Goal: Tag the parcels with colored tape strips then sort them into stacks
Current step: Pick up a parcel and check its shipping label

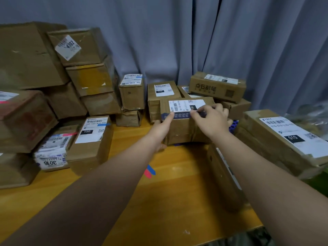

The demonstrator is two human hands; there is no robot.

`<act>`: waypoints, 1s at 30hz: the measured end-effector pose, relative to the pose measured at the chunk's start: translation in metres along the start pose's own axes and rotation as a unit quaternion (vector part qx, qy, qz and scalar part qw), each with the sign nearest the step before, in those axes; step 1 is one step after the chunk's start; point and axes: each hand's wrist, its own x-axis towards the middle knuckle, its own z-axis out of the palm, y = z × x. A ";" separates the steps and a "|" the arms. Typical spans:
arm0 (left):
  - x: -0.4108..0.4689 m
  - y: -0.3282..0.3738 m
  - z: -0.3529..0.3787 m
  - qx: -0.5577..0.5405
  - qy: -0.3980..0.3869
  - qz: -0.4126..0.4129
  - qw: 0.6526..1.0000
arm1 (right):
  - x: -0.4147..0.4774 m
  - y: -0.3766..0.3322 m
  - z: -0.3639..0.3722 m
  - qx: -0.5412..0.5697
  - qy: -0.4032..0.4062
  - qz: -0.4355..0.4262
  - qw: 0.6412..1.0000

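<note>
A brown cardboard parcel (182,128) with a white label marked 150 lies mid-table, tilted toward me. A dark blue tape strip (182,115) runs across it just below the label. My left hand (162,127) holds the parcel's left side and its thumb presses the strip's left end. My right hand (213,119) pinches the strip's right end on the parcel's top. Two loose strips, one blue (151,169) and one pink (147,173), are stuck near my left forearm above the table.
Tall stacks of parcels (85,77) fill the left side; tagged ones (92,137) lie in front of them. More parcels (217,86) stand behind and a long one (287,139) at the right. A purple object (234,126) peeks out behind my right hand. A grey curtain hangs behind the wooden table (177,201).
</note>
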 end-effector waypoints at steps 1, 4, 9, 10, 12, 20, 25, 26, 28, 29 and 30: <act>-0.002 -0.001 -0.005 -0.013 0.014 0.014 1.000 | -0.003 -0.004 0.002 0.033 0.029 0.003 0.999; -0.014 -0.003 -0.025 -0.038 0.065 0.065 0.995 | -0.015 -0.023 0.008 0.150 0.097 0.016 0.984; -0.038 -0.007 -0.082 -0.050 0.104 0.151 0.982 | -0.040 -0.050 0.006 0.414 0.050 0.129 0.900; -0.044 -0.008 -0.093 -0.048 0.111 0.174 0.977 | -0.046 -0.053 0.006 0.487 0.019 0.160 0.859; -0.054 -0.012 -0.114 -0.052 0.116 0.225 0.966 | -0.061 -0.061 0.009 0.581 -0.039 0.189 0.791; -0.087 -0.009 -0.172 -0.041 0.133 0.354 0.925 | -0.107 -0.092 0.023 0.508 -0.136 0.113 0.843; -0.096 -0.009 -0.198 -0.099 0.100 0.333 0.932 | -0.130 -0.106 0.027 0.407 -0.189 0.066 0.891; -0.098 -0.009 -0.201 -0.100 0.096 0.335 0.932 | -0.134 -0.108 0.026 0.384 -0.200 0.055 0.900; -0.100 -0.010 -0.205 -0.104 0.088 0.338 0.931 | -0.138 -0.109 0.025 0.347 -0.204 0.040 0.915; -0.101 -0.011 -0.206 -0.103 0.086 0.340 0.931 | -0.139 -0.109 0.024 0.322 -0.202 0.029 0.925; -0.102 -0.012 -0.207 -0.100 0.086 0.343 0.930 | -0.140 -0.109 0.024 0.289 -0.196 0.015 0.937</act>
